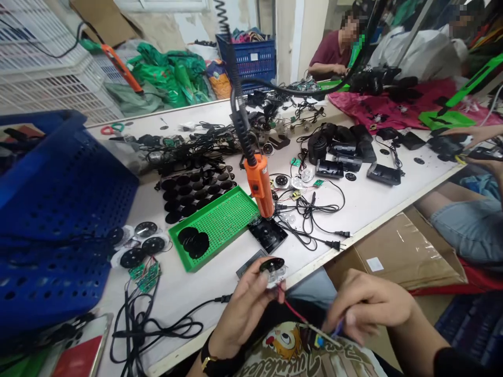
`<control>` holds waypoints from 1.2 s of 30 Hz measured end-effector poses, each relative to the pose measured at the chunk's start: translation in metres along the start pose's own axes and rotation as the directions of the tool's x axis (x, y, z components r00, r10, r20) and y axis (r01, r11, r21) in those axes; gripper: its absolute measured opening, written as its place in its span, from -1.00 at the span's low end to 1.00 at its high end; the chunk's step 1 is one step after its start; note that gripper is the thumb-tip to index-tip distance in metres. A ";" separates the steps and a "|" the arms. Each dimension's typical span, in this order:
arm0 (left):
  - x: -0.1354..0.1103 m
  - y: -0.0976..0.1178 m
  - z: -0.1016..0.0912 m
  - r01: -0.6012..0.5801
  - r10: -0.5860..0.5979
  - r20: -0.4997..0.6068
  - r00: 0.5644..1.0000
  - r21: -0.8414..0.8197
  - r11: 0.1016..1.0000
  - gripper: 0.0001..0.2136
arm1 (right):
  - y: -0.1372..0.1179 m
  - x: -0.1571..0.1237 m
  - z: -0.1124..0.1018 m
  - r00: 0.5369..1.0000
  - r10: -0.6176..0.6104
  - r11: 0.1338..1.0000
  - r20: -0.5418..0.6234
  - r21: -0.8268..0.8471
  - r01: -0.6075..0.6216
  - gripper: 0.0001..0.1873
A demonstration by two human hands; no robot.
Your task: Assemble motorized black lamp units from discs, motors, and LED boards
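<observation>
Near the table's front edge, my left hand (249,296) is closed around a small round clear plastic part (275,276) topped with a black disc (272,264). Red wires (294,309) run from that part to a thin circuit board (320,335), seen edge-on with a blue component on it. My right hand (369,306) has its fingers curled at the board's right end, with something bluish by the fingertips; motion blurs them slightly. Behind my left hand stands an orange electric screwdriver (259,186), hanging from a coiled cord over a black plastic housing (268,234).
A green perforated tray (223,217) holds black discs (193,242). Left are a blue crate (58,209), disc assemblies (143,245) with green boards (145,275) and looped black cables (137,330). Power cords (310,212) and black housings (346,152) lie right. Another person's hands (481,139) work far right.
</observation>
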State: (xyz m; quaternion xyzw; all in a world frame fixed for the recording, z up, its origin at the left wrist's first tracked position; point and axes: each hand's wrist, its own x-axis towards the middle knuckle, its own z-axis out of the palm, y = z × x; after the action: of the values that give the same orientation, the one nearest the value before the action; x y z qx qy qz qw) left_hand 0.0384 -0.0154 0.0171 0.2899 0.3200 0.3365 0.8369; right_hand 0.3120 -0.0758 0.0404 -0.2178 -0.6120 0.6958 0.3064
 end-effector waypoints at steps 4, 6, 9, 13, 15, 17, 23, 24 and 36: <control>0.003 0.021 0.006 -0.027 0.019 -0.055 0.998 -0.157 0.987 -0.50 | 0.014 0.047 0.006 0.984 -0.131 0.981 0.121 0.161 0.111 -0.55; -0.001 0.036 0.004 -0.088 0.076 -0.065 0.995 -0.199 0.976 -0.41 | 0.024 0.066 0.011 0.973 -0.141 0.960 0.183 0.264 0.089 -0.51; -0.017 0.058 -0.002 -0.252 0.228 -0.149 0.962 -0.167 0.953 -0.37 | 0.037 0.084 0.014 0.962 -0.049 0.915 0.268 0.399 -0.064 -0.38; -0.048 0.072 -0.006 -0.551 0.506 -0.423 0.751 0.020 0.834 -0.39 | 0.048 0.090 0.008 0.958 0.017 0.956 0.287 0.277 -0.100 -0.36; -0.059 0.076 -0.010 -0.609 0.576 -0.525 0.626 0.132 0.782 -0.35 | 0.054 0.088 0.004 0.959 0.046 0.995 0.279 0.075 -0.070 -0.45; -0.065 0.084 -0.021 -0.624 0.637 -0.576 0.512 0.259 0.737 -0.32 | 0.062 0.086 0.002 0.954 0.119 0.992 0.276 -0.063 -0.106 -0.50; -0.054 0.139 -0.098 -0.385 0.842 -0.376 0.386 0.764 0.518 -0.53 | 0.080 0.125 0.039 0.975 0.168 0.981 0.145 -0.118 -0.151 -0.56; -0.047 0.151 -0.114 -0.277 0.859 -0.341 0.382 0.845 0.458 -0.53 | 0.080 0.144 0.053 0.984 0.116 0.989 0.132 -0.112 -0.101 -0.57; 0.028 0.187 -0.211 0.311 0.637 -0.011 0.771 0.880 -0.360 -0.55 | 0.089 0.221 0.145 0.979 -0.025 0.820 0.205 -0.555 0.137 -0.39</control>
State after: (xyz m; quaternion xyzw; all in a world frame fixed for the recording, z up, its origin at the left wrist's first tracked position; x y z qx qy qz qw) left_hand -0.1709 0.1759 0.0064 0.7709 0.6230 0.1308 0.0197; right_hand 0.0412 -0.0322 -0.0085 -0.2059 -0.8257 0.4865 0.1980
